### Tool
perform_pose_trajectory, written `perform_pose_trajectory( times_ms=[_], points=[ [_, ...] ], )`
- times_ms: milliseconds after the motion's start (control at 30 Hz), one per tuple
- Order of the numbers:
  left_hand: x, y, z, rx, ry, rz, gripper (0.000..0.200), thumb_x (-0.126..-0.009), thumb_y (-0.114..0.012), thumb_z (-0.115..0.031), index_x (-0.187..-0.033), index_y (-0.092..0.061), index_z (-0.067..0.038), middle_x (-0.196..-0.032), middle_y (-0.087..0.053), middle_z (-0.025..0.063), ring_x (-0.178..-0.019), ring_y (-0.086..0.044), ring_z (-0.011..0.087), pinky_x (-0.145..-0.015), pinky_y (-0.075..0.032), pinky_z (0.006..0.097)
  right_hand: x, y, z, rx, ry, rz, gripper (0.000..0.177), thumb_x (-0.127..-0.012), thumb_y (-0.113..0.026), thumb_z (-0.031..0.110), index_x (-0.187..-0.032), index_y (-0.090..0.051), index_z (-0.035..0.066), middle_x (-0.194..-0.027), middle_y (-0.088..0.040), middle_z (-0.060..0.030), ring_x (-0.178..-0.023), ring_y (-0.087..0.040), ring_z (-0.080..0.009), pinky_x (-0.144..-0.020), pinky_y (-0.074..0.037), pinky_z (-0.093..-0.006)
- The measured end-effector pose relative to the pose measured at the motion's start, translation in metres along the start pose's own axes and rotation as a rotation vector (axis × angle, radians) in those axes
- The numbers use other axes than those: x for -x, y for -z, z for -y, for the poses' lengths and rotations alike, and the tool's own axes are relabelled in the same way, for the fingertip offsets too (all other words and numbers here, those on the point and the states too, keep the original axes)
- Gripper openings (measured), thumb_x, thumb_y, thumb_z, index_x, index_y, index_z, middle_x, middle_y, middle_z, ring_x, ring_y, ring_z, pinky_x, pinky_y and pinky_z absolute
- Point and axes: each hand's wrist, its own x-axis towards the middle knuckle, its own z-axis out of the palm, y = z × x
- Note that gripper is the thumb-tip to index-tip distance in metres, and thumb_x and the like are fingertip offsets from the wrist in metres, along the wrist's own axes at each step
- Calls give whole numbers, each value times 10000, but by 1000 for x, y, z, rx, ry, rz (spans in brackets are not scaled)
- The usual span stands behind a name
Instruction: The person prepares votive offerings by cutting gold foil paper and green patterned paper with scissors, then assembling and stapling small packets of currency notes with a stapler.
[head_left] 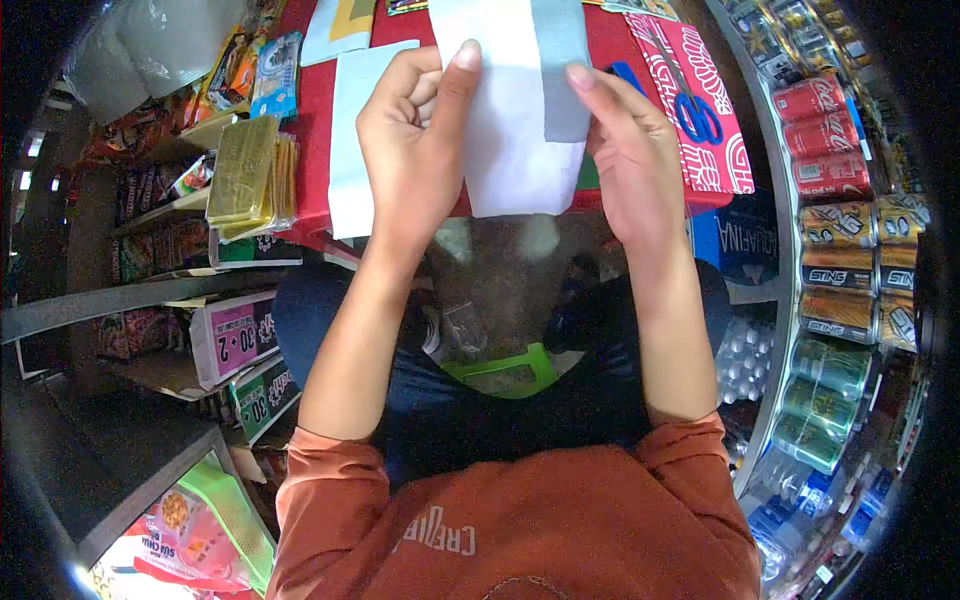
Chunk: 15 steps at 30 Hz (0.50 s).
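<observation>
Well, white sheet (pixel 515 135) between both grips (pixel 465 65) (pixel 585 80)

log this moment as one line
left hand: holding white sheet | right hand: at grey piece edge | blue-handled scissors: on pink patterned sheet

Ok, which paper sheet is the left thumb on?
The white paper sheet in the middle; a light blue sheet lies left, a blue-grey sheet right.

And along the right-hand shelf it's red cans (pixel 822 140), then gold STING cans (pixel 838 265), then green cans (pixel 825 400), with a blue AQUAFINA pack (pixel 745 240) close by, while over on the left come clear-wrapped yellow packets (pixel 245 175) and a pink box (pixel 235 340) just beside a green box (pixel 262 395)!
</observation>
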Motion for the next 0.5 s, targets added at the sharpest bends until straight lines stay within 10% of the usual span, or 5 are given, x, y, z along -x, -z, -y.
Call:
perform_pose_trajectory(
  times_ms=[500],
  points=[
    [1,-4,6,62,5,109,198,-1025,-657,-190,-1048,-651,7,-872,-716,35,-723,-592,16,-597,-443,174,-4,4,0,-72,44,-45,278,-930,-751,214,-1111,-750,4,-1039,-744,-46,-982,-658,-118,-931,-467,-277]
  ],
)
